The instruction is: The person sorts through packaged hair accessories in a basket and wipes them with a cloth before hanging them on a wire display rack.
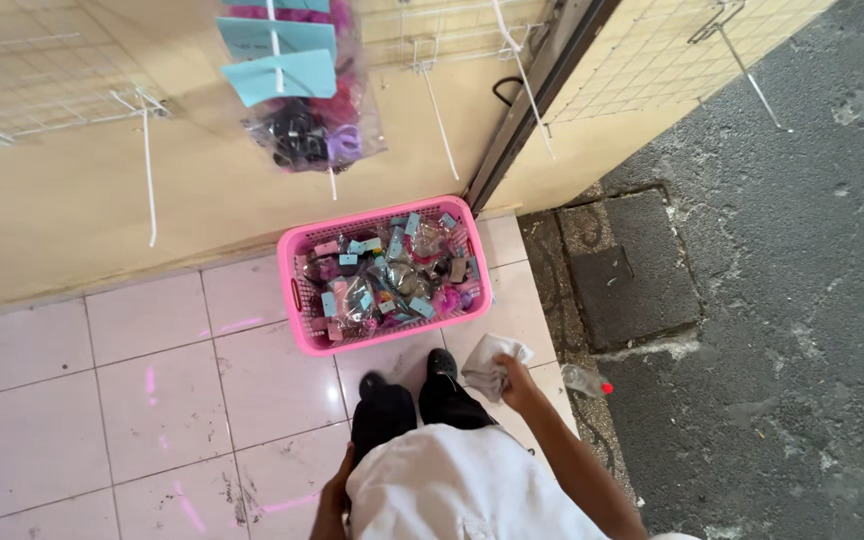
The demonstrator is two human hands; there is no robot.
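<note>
I look straight down at my own legs and shoes on pale pink floor tiles. My right hand [518,388] is shut on a crumpled grey-white cloth [490,362], held beside my right knee. My left hand [333,497] hangs at my left side against my white garment; its fingers are hidden, and nothing shows in it. In front of my feet stands a pink plastic basket [297,250] filled with several small clear packets with light-blue cards.
A beige wall with white wire grid panels and hooks rises ahead; clear packets of hair accessories [302,125] hang on one hook. A metal door frame [532,95] runs diagonally. To the right lie grey asphalt, a drain cover [632,270] and a small plastic bottle [586,380].
</note>
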